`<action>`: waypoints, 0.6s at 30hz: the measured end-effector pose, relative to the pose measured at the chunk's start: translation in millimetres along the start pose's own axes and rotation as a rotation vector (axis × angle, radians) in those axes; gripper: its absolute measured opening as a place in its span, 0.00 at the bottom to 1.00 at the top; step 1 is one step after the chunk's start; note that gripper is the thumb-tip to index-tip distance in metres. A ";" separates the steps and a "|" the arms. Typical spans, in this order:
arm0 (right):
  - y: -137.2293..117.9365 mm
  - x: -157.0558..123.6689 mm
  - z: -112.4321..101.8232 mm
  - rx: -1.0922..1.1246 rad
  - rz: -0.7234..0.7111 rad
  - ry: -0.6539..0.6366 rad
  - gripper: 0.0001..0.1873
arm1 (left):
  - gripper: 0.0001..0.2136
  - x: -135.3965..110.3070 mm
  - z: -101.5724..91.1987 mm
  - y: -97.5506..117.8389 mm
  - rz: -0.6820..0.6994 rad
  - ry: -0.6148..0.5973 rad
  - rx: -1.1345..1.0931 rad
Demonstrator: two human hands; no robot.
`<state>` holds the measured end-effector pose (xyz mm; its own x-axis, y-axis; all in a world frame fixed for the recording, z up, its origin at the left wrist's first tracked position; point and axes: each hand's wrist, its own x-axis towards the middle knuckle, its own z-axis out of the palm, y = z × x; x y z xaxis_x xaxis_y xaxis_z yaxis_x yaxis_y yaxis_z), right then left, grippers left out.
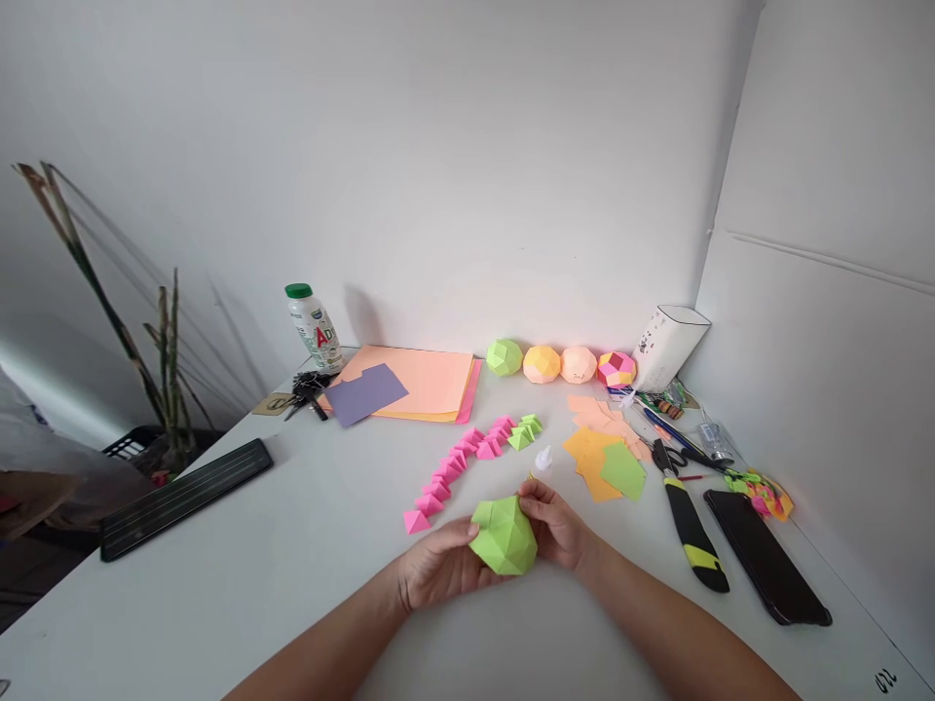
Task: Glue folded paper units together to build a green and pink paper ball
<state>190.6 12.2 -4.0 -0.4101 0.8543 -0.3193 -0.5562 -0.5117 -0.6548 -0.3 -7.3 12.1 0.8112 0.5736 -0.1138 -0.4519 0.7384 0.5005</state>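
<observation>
A light green faceted paper ball [505, 540] is held above the table near the front. My left hand [444, 567] cups it from the left and below, thumb resting on its upper left side. On the other side, my right hand [556, 524] pinches the ball's upper right edge between thumb and fingers. Just beyond the right fingers is a small white nozzle-like piece [542, 458]. A curved row of small pink folded paper pieces [447, 471] lies behind the ball, with several green folded pieces [525, 431] at its far end.
Four-sided sheets include peach paper [420, 370] and purple paper [369, 394]. Faceted paper balls [542, 364] line the wall. Cut orange paper [590, 456], a utility knife [693, 540] and a black phone [764, 555] lie right. A bottle [316, 331] and black bar [186, 498] are left.
</observation>
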 end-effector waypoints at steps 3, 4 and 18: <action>0.5 -0.5 1.3 -0.007 -0.012 -0.003 0.15 | 0.15 0.6 -0.5 2.1 0.056 0.046 0.063; 0.5 -0.7 1.6 -0.012 -0.015 -0.007 0.15 | 0.15 1.0 -1.9 3.2 0.076 0.083 0.073; 1.0 0.4 -1.5 -0.127 0.028 -0.085 0.12 | 0.22 1.3 -11.2 10.8 0.160 0.378 0.040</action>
<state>190.9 12.1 -5.8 -0.4867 0.8264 -0.2831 -0.4502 -0.5150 -0.7294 -8.3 5.5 7.7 0.5346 0.7756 -0.3356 -0.5407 0.6191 0.5696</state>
